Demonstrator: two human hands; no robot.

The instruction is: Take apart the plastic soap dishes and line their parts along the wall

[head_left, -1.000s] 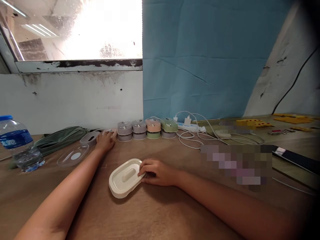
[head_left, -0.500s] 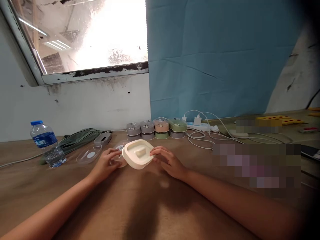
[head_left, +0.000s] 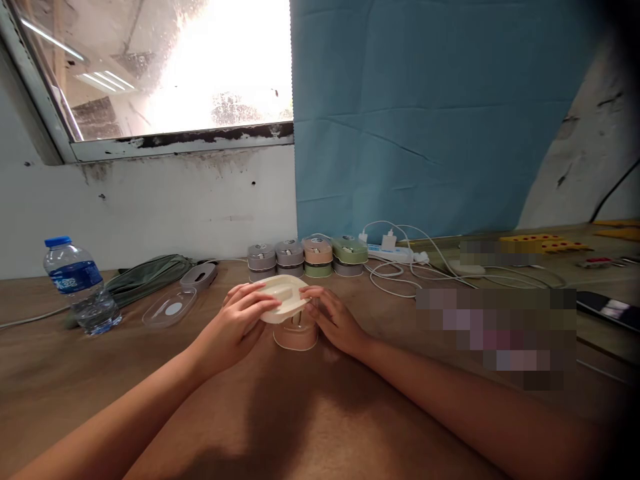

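A cream, rounded-square plastic box part (head_left: pixel 287 298) with a raised oblong in its middle is held between both hands, fairly level. My left hand (head_left: pixel 240 323) grips its left side, fingers laid over the top and thumb hidden. At its right edge, my right hand (head_left: pixel 337 320) pinches it with fingers above and thumb below. Right under it stands a small pinkish box (head_left: pixel 296 339) with a clear upper part, partly covered by the cream part. Whether the two touch I cannot tell.
Small stacked boxes (head_left: pixel 318 250) in grey, pink and green line the wall. To the left are a clear lid (head_left: pixel 170 308), a grey lid (head_left: pixel 199 275), a green cloth bag (head_left: pixel 150 280) and a water bottle (head_left: pixel 83 287). A power strip (head_left: pixel 390 253) with white cables lies right.
My left hand has moved right, from the clear, pinkish item onto the cream part. The cream part has come level, and the pinkish box now shows beneath it.
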